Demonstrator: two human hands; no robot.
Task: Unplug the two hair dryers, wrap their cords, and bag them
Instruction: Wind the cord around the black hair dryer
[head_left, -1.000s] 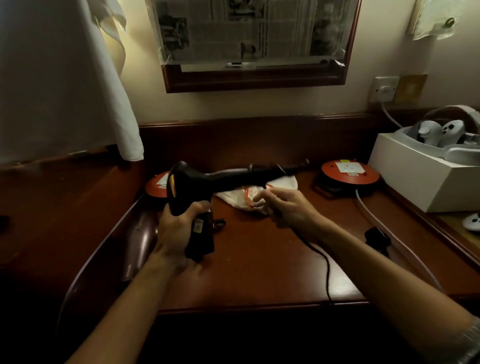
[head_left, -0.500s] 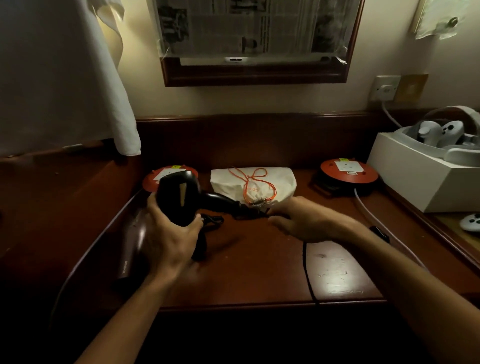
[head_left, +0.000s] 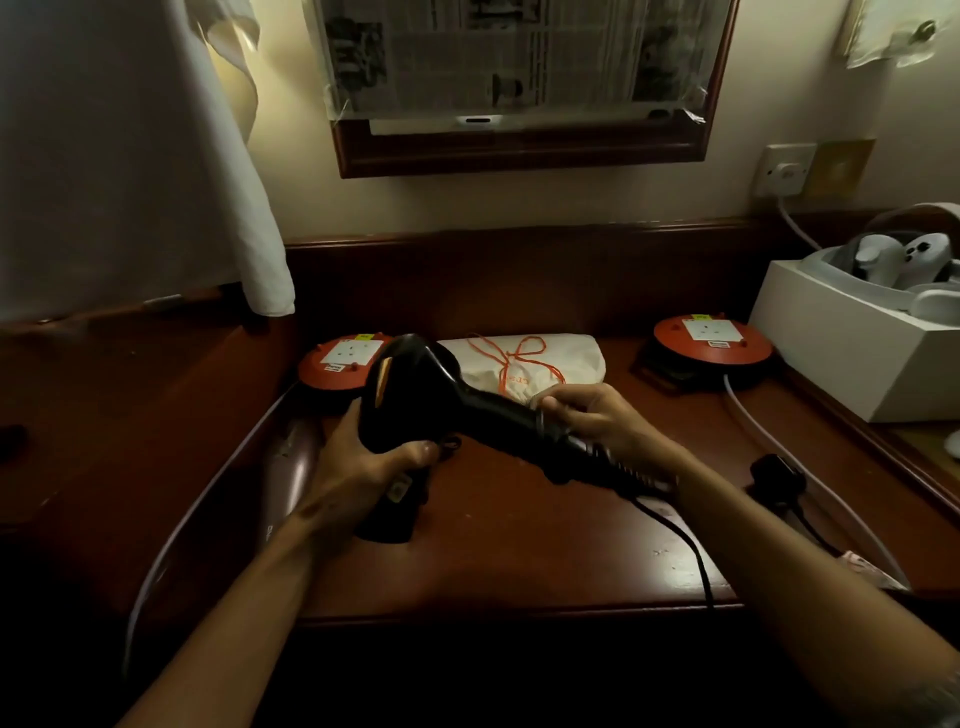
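Presently, the wooden desk (head_left: 519, 561) carries a white box (head_left: 852, 353) at the right edge and two red cable reels, one at back left (head_left: 337, 364) and one at back right (head_left: 711, 345). A white drawstring bag (head_left: 566, 358) lies between the reels. The black hair dryer (head_left: 415, 400) is held above the desk centre: the left hand (head_left: 358, 467) grips its body, the right hand (head_left: 602, 421) curls around the handle end. Its cord (head_left: 680, 540) trails over the front edge. A black plug (head_left: 776, 478) rests at right.
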